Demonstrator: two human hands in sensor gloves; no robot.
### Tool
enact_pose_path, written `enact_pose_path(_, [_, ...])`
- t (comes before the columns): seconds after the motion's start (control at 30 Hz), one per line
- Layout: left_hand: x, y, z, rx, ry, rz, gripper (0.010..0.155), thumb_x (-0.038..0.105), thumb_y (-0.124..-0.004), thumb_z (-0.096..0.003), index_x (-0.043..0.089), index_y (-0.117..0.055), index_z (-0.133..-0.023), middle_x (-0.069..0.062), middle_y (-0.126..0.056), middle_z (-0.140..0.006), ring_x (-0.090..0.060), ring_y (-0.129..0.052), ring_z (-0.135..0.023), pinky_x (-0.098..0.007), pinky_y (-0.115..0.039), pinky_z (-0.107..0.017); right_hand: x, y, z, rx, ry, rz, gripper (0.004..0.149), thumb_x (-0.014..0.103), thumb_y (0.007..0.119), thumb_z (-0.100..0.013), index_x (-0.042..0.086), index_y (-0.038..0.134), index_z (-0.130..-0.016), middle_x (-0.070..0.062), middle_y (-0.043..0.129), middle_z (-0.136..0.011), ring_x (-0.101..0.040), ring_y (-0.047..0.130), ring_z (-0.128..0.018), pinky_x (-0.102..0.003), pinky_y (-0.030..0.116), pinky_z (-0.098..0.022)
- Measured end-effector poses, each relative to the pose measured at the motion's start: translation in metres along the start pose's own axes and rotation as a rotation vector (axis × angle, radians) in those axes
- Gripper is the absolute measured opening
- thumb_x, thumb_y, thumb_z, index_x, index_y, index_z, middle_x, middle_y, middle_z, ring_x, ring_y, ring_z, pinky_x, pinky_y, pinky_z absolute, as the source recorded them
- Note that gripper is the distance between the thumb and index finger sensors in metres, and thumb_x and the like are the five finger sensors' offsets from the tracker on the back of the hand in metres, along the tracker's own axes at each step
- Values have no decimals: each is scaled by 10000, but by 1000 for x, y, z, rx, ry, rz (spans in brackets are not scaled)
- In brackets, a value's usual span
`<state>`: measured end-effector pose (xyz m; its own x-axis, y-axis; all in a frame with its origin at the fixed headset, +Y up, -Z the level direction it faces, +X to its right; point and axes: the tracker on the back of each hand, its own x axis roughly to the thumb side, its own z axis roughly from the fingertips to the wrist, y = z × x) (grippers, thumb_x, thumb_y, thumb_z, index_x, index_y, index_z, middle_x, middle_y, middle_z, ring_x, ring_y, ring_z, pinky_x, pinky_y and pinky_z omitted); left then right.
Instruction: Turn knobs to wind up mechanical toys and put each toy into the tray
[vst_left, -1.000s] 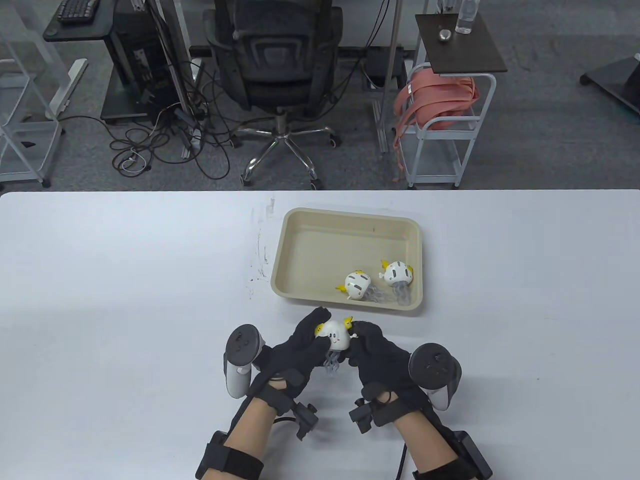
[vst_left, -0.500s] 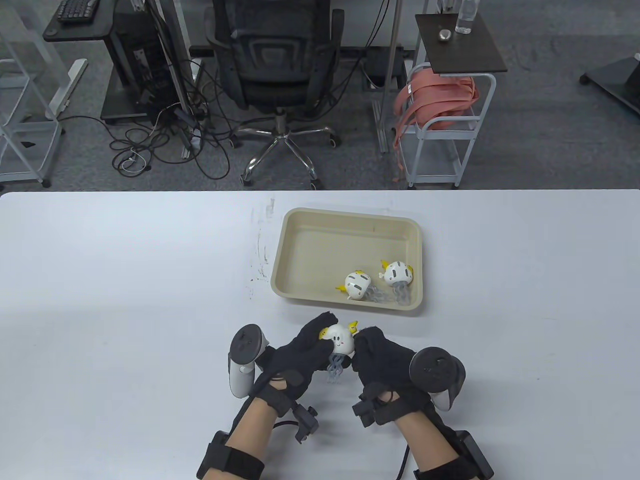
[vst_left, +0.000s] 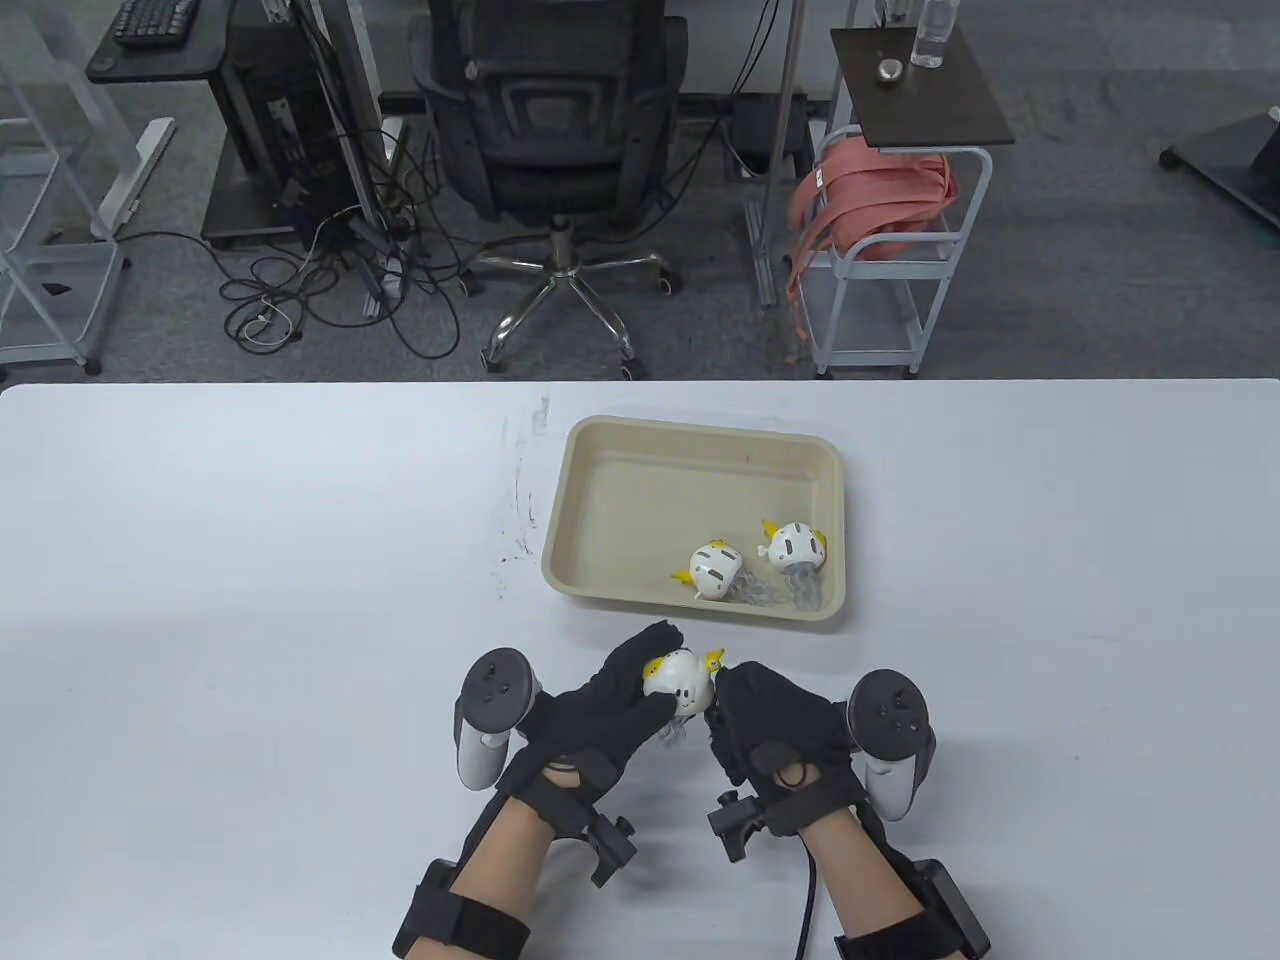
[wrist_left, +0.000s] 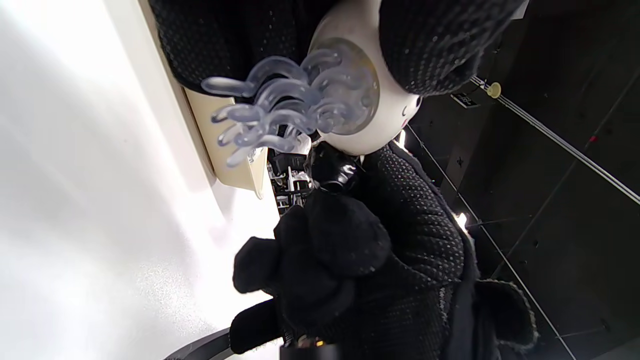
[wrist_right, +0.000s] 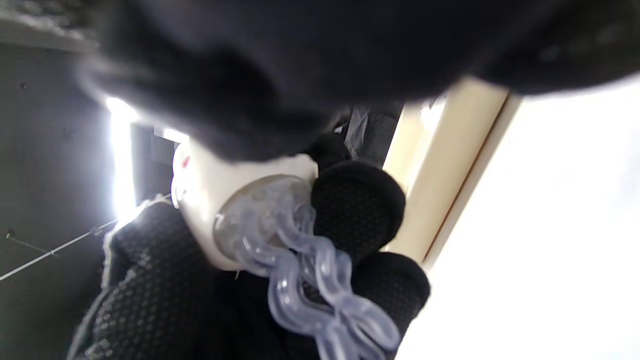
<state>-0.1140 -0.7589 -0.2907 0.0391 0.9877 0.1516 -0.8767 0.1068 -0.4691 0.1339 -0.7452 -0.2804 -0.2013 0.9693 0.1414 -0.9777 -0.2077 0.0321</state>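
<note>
A white jellyfish toy (vst_left: 681, 683) with yellow fins and clear wavy tentacles (wrist_left: 280, 110) is held just above the table, in front of the beige tray (vst_left: 600, 440). My left hand (vst_left: 610, 690) grips its white dome (wrist_right: 200, 200), fingers curled round it. My right hand (vst_left: 760, 715) pinches at the toy's right side, where the knob is hidden under the fingertips. Two more jellyfish toys, one (vst_left: 716, 570) to the left of the other (vst_left: 797, 547), lie in the tray's near right corner.
The tray's near rim (vst_left: 690, 610) is a short way beyond both hands. White table (vst_left: 250, 560) stretches wide on either side. An office chair (vst_left: 555, 120) and a cart (vst_left: 890, 250) stand past the far edge.
The toy has rolled in my hands, its face turning down and to the right. My right wrist has rotated, its tracker swinging upright. The toys in the tray stayed still.
</note>
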Motion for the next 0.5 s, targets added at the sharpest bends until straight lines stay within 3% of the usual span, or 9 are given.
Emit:
enact_pose_path(0.1, [0,0,0,6,0,-17,678,396,-778,-511,319,-494,-1121,-114,-697,-1104,-278,-987,-822,-472,-771,-687,1,1,1,-26,-24,34,453,353,765,-497,-79,894,-540,-30,1033,-221,-147,973,-55,-424,867,-174])
enact_pose_path(0.23, [-1,1,0,20,15,-21,682,402,-766,-514,287,-486,-1125,-150,-716,-1081,-273,-1010,-790,-465,-793,-667,5,2,3,-51,-71,57,447,299,790,-495,-86,824,-719,-125,1025,-428,-239,989,-242,-494,829,-308])
enact_pose_path(0.37, [-5,4,2,63,44,19,690,410,-744,-522,261,-457,-1133,-176,-718,-1067,-258,-1021,-774,-451,-807,-658,6,8,1,26,-111,30,477,242,773,-503,-67,740,-865,-184,982,-563,-306,968,-367,-546,779,-396])
enact_pose_path(0.5, [-9,7,3,83,64,76,696,412,-732,-528,241,-444,-1138,-214,-731,-1041,-256,-1033,-745,-447,-819,-641,11,14,2,67,-147,122,509,221,757,-510,-62,676,-926,-192,948,-636,-326,949,-438,-563,753,-446])
